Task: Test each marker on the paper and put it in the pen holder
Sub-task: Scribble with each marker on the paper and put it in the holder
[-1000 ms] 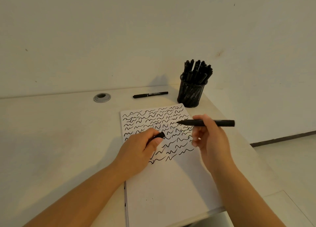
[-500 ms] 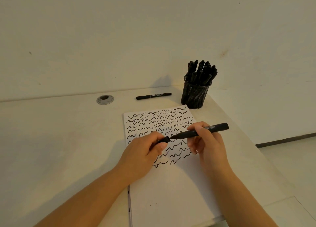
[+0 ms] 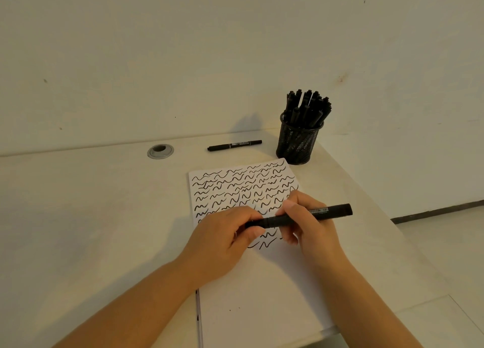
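A black marker (image 3: 327,212) lies level between both hands above the white paper (image 3: 262,295). My right hand (image 3: 306,224) grips its barrel. My left hand (image 3: 225,240) pinches the cap (image 3: 258,222), which sits on the marker's left end. Rows of black squiggles cover the paper's upper half. A black mesh pen holder (image 3: 298,143), packed with several black markers, stands at the paper's far right corner. One more black marker (image 3: 234,145) lies on the desk left of the holder.
A grey cable grommet (image 3: 160,151) is set in the white desk (image 3: 91,216) at the back, close to the wall. The desk's right edge runs diagonally just right of the paper, with floor beyond it.
The hands came together: the marker's bare tip went into the cap held by my left hand. The marker dropped lower and leftward from its raised position.
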Demonstrator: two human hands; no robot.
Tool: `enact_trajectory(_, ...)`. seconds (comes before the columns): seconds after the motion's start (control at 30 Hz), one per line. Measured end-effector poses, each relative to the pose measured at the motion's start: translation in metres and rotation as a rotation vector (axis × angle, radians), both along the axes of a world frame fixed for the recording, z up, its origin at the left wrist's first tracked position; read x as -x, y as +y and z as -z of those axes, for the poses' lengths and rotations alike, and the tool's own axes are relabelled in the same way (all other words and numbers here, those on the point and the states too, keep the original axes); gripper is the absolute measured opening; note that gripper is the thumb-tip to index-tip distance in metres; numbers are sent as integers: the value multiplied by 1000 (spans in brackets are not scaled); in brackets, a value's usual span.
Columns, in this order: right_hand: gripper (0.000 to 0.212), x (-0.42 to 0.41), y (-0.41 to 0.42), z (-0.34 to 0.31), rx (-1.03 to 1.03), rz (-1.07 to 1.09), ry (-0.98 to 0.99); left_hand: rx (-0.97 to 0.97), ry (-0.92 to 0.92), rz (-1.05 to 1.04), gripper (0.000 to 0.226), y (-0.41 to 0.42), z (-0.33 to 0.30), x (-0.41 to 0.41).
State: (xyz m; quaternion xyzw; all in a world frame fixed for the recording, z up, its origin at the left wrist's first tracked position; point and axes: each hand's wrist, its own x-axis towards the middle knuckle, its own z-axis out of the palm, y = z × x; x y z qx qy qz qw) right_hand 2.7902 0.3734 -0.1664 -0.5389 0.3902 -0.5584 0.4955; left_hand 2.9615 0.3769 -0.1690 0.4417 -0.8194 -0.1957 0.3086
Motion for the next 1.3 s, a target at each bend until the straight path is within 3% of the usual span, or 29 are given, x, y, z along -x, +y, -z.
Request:
enact_trajectory(0.37, 30, -6, 2, 4, 58, 28, -79, 103, -44, -5, 40, 11, -10, 11)
enact_trajectory(0.57, 28, -11, 3, 7, 79, 34, -141, 80, -56, 11, 37, 15, -15, 13)
enact_trajectory(0.8, 29, -13, 4, 9, 103, 34, -104, -194, 142, 105, 24, 16, -12, 13)
enact_trajectory(1.07, 27, -15, 8, 6, 148, -6, -116, -524, 302, 190, 29, 17, -16, 12)
enact_trajectory(1.3, 27, -14, 7, 5, 147, -50, -136, -599, 314, 198, 29, 15, -15, 11)
